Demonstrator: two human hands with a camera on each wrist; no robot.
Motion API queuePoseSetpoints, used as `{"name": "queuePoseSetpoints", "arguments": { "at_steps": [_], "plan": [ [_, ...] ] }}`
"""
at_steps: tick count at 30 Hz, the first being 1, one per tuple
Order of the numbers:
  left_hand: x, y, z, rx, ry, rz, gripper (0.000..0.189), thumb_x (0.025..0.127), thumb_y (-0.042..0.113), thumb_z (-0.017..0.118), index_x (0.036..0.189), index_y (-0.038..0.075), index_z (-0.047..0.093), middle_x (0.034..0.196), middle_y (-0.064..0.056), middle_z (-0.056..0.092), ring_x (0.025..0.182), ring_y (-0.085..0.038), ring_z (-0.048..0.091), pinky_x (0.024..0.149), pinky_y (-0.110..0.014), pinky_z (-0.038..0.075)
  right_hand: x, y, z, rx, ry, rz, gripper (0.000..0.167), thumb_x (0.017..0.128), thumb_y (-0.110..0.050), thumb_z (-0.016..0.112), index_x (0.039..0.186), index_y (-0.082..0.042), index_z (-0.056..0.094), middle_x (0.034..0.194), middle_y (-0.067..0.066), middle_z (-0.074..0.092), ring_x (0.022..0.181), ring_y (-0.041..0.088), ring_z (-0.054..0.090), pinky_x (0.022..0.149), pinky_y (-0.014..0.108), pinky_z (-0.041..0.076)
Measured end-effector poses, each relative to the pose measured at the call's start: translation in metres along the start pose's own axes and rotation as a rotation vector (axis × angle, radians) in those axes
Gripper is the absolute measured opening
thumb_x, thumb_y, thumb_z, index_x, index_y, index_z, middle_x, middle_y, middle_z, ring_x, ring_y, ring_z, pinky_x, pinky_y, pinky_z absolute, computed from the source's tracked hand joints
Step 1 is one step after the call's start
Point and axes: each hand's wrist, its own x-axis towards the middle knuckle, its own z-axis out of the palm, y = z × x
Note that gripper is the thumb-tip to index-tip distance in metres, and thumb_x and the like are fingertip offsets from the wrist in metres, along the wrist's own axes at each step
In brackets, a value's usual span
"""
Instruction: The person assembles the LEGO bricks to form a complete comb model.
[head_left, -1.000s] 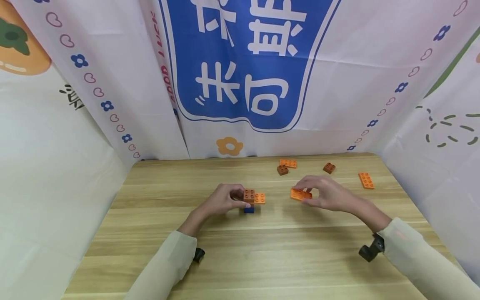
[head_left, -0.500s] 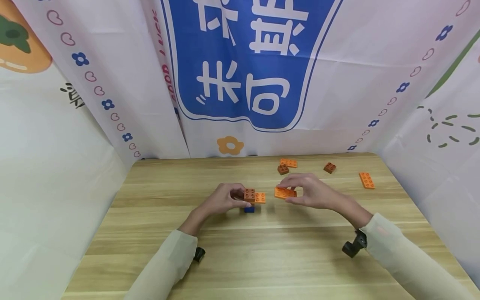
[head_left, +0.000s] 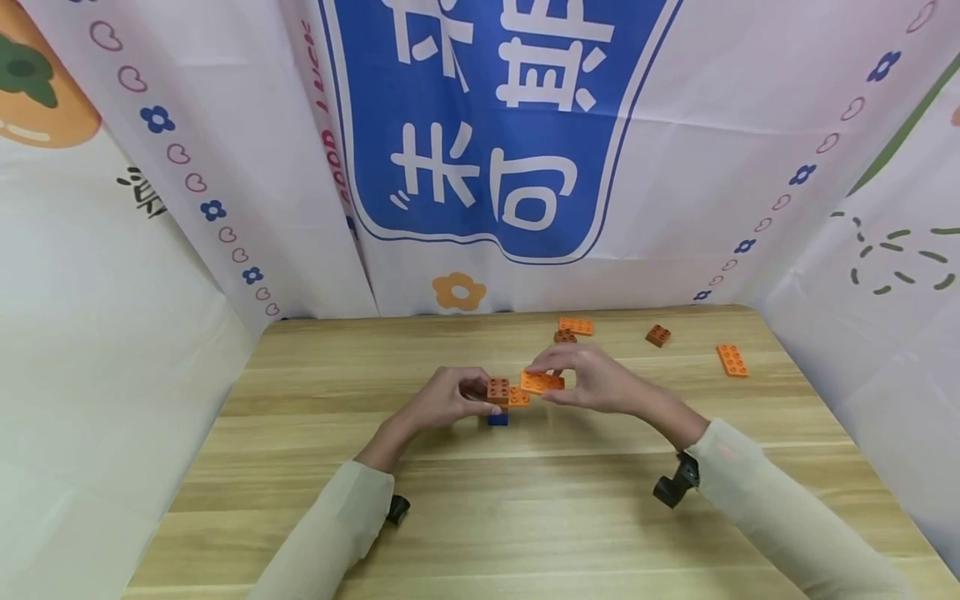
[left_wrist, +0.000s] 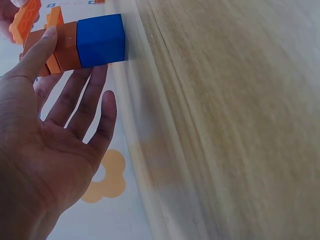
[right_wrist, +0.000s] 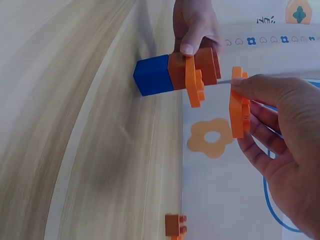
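Note:
My left hand (head_left: 447, 398) grips a small stack of toy building bricks, thumb on the near side. At its bottom stands a blue block (left_wrist: 101, 40), with a brown brick (right_wrist: 176, 71) on it, then an orange plate (right_wrist: 192, 87) that sticks out to the right, and a brown brick (head_left: 498, 389) on top. My right hand (head_left: 596, 379) pinches another orange plate (right_wrist: 237, 110) between thumb and fingers, studs facing up. That plate is just right of the stack, above the jutting plate, with a gap between them in the right wrist view.
Behind the right hand, a brown brick (head_left: 565, 336) lies against an orange plate (head_left: 577, 325). Farther right are another brown brick (head_left: 658, 335) and an orange plate (head_left: 732, 360). Printed cloth (head_left: 315, 275) walls in the back and sides of the wooden table (head_left: 480, 525).
My right hand has moved left with its orange plate, from well right of the stack to right beside its top. The left hand and the stack have stayed in place.

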Motion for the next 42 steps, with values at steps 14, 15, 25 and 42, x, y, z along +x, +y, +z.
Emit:
{"name": "queuePoseSetpoints", "arguments": {
  "at_steps": [14,15,25,42],
  "plan": [
    [0.001,-0.003,-0.001,-0.004,-0.014,0.021,0.020,0.092,0.028,0.086,0.106,0.018,0.076,0.100,0.007,0.077,0.092,-0.011,0.073,0.085,-0.030,0.060,0.022,-0.004,0.018,0.072,-0.054,0.040,0.036,0.087,-0.009,0.088,0.122,-0.006,0.079,0.117,0.006,0.076,0.104,0.018,0.072,0.088,0.034,0.061],
    [0.001,-0.003,-0.001,-0.005,-0.015,0.022,0.019,0.092,0.028,0.086,0.105,0.018,0.076,0.100,0.007,0.077,0.092,-0.012,0.073,0.085,-0.030,0.060,0.023,-0.004,0.019,0.075,-0.058,0.044,0.036,0.087,-0.009,0.088,0.122,-0.006,0.079,0.117,0.006,0.076,0.105,0.018,0.072,0.089,0.034,0.061],
    [0.002,-0.006,0.000,-0.017,-0.012,0.029,0.017,0.092,0.028,0.086,0.102,0.020,0.075,0.099,0.008,0.076,0.092,-0.012,0.072,0.085,-0.031,0.060,0.031,-0.005,0.025,0.094,-0.059,0.039,0.034,0.088,-0.007,0.087,0.121,-0.006,0.079,0.116,0.006,0.076,0.104,0.018,0.072,0.091,0.034,0.061],
    [0.002,-0.006,0.001,-0.035,-0.009,0.021,0.018,0.092,0.023,0.086,0.105,0.016,0.075,0.100,0.005,0.077,0.093,-0.013,0.073,0.085,-0.030,0.061,0.042,-0.008,0.024,0.068,-0.105,0.028,0.039,0.085,-0.004,0.087,0.123,-0.003,0.078,0.117,0.007,0.075,0.107,0.021,0.072,0.092,0.032,0.060]
  ]
}}
